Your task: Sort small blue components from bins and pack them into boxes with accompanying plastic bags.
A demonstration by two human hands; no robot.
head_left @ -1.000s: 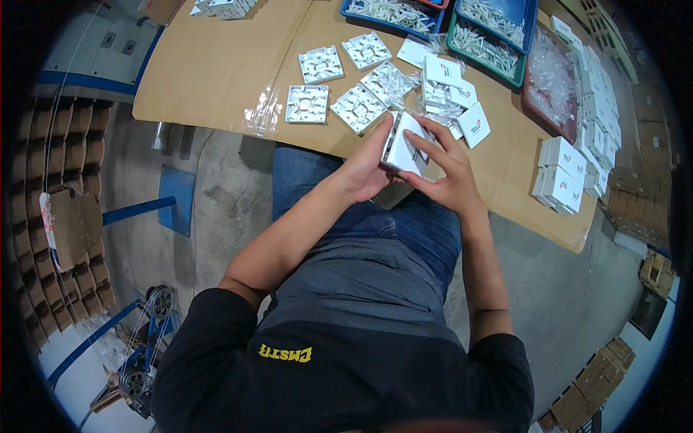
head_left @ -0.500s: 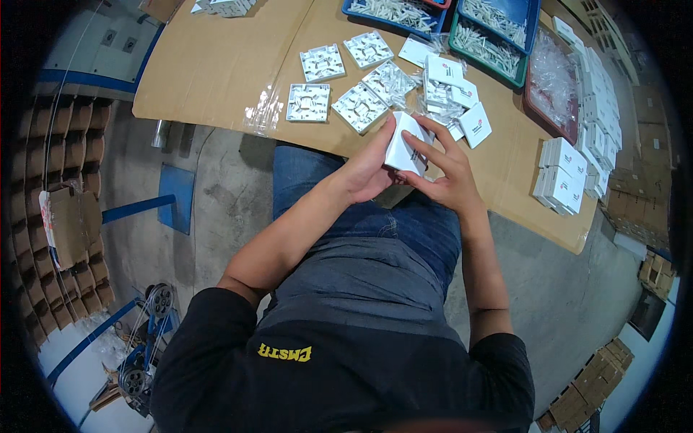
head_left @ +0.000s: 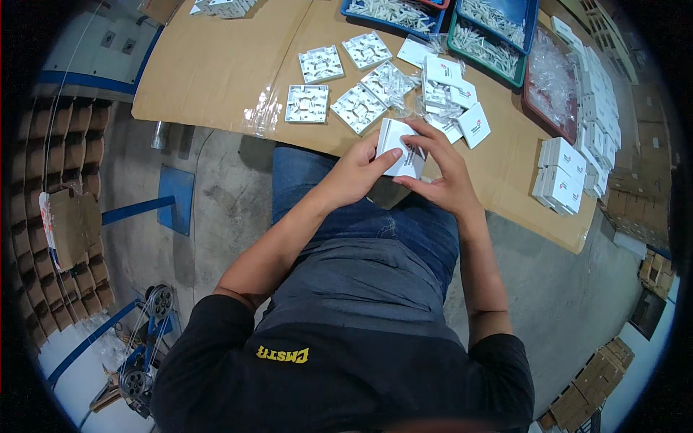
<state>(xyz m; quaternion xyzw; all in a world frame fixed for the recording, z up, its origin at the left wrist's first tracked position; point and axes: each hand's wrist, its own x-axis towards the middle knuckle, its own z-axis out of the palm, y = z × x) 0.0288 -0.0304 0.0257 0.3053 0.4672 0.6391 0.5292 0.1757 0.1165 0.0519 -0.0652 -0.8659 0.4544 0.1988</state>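
Over my lap, at the table's near edge, both hands hold a thick white square block with dark print on its face. My left hand grips its left side, thumb lying across the face. Curled around the right side is my right hand, with fingers at the top edge and thumb near the lower corner. The block's underside is hidden. Just beyond lie several white square moulded plates, hollow side up, one partly under clear plastic. To their right is a loose heap of printed white square covers mixed with clear bags.
Blue trays and a green tray of small white parts stand at the back. A red-brown tray holds clear bags. Stacked white squares line the right side of the cardboard-covered table.
The block has turned and tilted so its printed face shows more. My left hand has shifted, its thumb now on the face. My right hand stays around the right side.
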